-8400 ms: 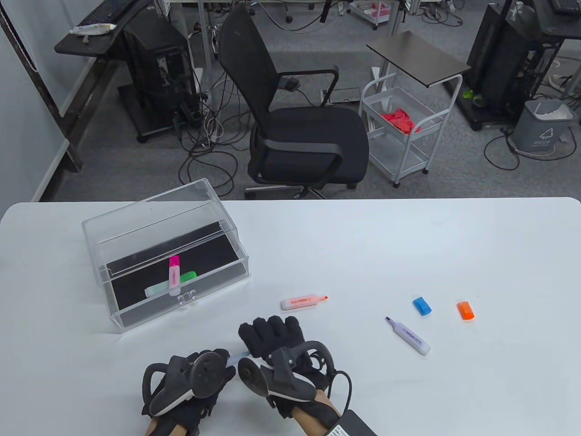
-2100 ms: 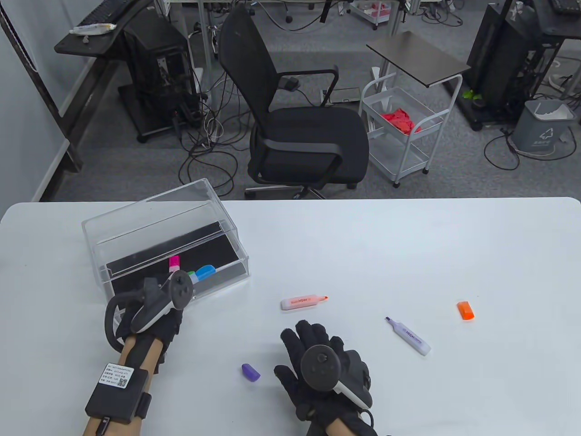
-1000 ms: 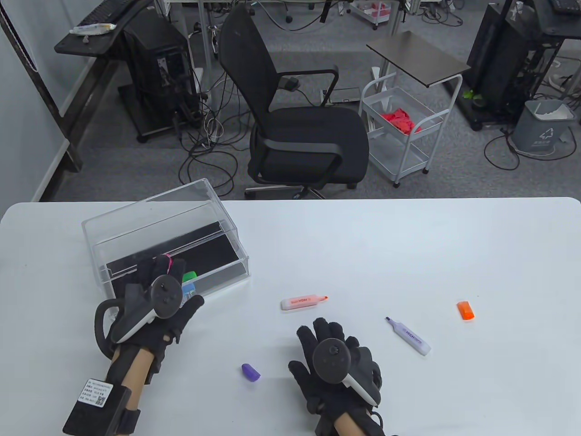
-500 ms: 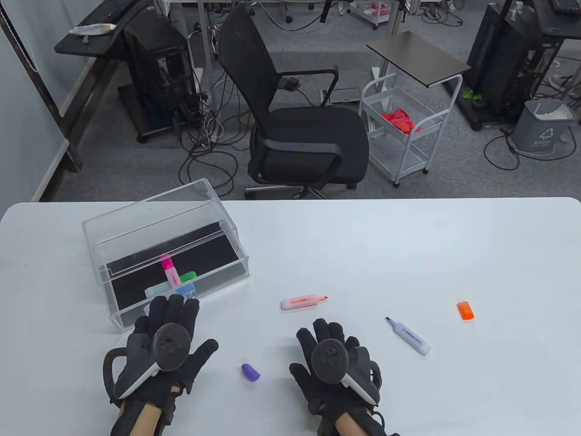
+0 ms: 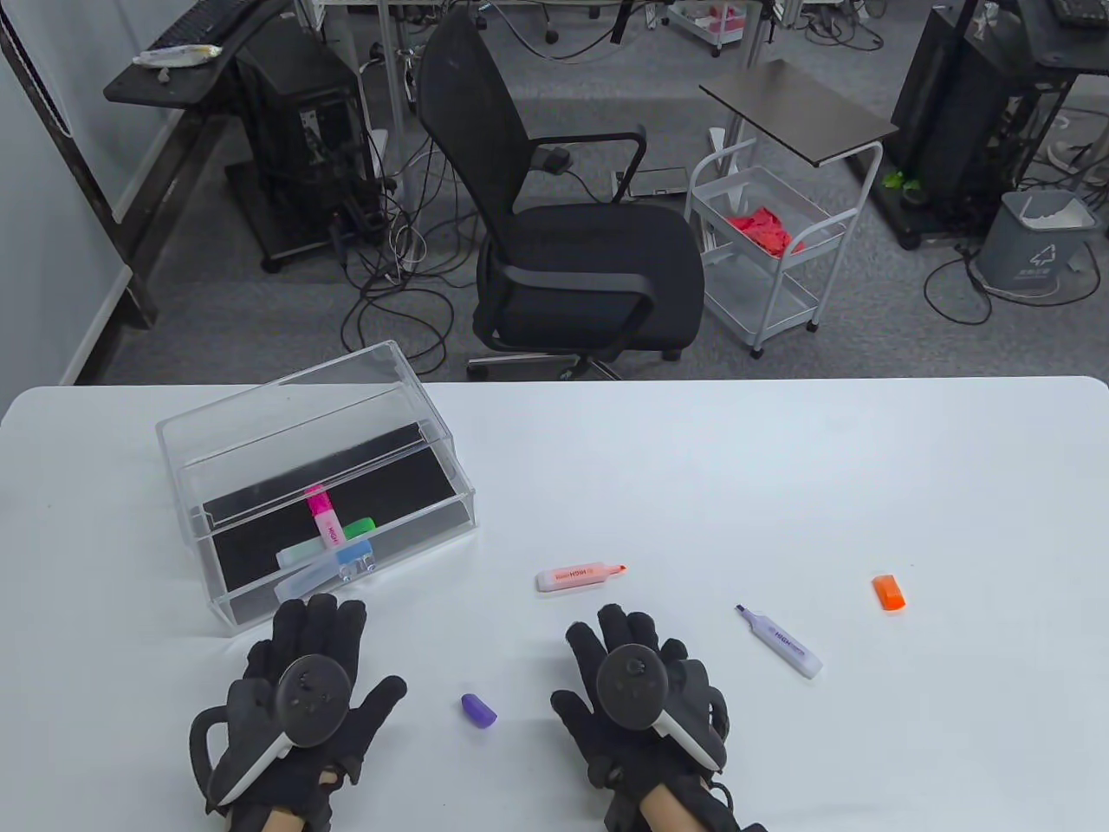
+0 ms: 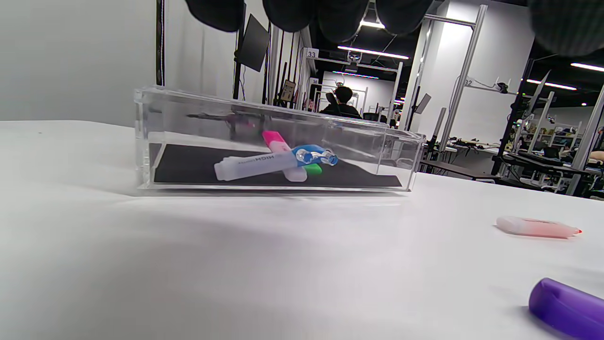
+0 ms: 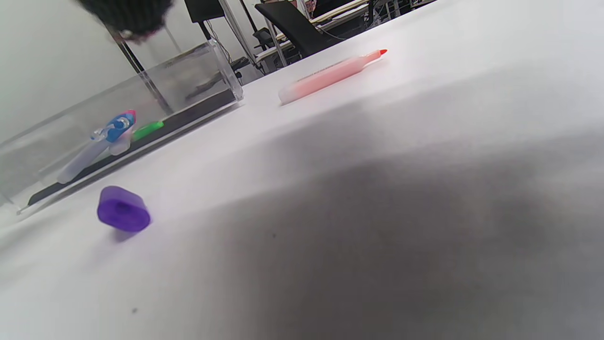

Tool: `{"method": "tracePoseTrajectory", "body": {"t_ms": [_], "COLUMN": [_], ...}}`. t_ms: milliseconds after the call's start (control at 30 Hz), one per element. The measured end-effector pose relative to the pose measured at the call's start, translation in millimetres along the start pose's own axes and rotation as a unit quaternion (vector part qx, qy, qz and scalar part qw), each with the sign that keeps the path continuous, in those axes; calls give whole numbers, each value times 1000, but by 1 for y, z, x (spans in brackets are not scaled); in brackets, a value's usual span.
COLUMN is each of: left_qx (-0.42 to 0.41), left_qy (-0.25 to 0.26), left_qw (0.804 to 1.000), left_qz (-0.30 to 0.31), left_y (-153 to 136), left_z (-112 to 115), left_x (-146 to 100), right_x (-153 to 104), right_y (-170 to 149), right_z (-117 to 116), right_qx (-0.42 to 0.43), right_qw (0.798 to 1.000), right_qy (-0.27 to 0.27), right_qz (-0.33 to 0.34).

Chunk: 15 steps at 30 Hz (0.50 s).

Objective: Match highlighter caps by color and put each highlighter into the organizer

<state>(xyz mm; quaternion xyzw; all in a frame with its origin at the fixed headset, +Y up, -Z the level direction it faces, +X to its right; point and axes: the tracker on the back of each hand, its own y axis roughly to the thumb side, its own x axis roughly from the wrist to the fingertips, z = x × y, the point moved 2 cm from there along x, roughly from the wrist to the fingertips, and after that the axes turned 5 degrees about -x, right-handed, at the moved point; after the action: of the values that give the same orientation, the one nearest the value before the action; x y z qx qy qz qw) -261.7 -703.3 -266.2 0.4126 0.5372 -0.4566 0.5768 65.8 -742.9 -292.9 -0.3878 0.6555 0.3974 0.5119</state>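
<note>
organizer [image 5: 260,416]: three capped highlighters inside.
left on table: orange highlighter [image 5: 579,575], purple highlighter [image 5: 780,641], both uncapped; purple cap [image 5: 478,710], orange cap [image 5: 889,592].
left hand [image 5: 303,685], right hand [image 5: 632,685]: fingers flat, empty.

Three capped highlighters [image 5: 327,530] lie crossed in the clear organizer [image 5: 260,433]. Uncapped orange [image 5: 579,575] and purple [image 5: 780,642] highlighters lie flat apart. Their caps, purple [image 5: 478,710] and orange [image 5: 889,593], lie loose.

purple cap [image 5: 478,710], orange cap [image 5: 888,592], white table [image 5: 780,485]
</note>
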Motion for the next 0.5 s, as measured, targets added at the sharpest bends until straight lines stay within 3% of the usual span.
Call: {"method": "tracePoseTrajectory", "body": {"t_ms": [200, 367, 500], "left_qx": [27, 43, 46], "left_qy": [-17, -32, -36], "left_qw": [999, 998, 998], "left_qz": [-13, -31, -38], "left_y": [0, -5, -9], "left_z": [13, 21, 22], "left_x": [3, 9, 10], "right_x": [17, 48, 77], "right_y": [6, 13, 14], "right_z": [29, 50, 49], "right_qx": [-64, -177, -239], "right_qw": [997, 984, 970], "right_qy": [-32, -13, 16], "right_qz": [-15, -35, -45]}}
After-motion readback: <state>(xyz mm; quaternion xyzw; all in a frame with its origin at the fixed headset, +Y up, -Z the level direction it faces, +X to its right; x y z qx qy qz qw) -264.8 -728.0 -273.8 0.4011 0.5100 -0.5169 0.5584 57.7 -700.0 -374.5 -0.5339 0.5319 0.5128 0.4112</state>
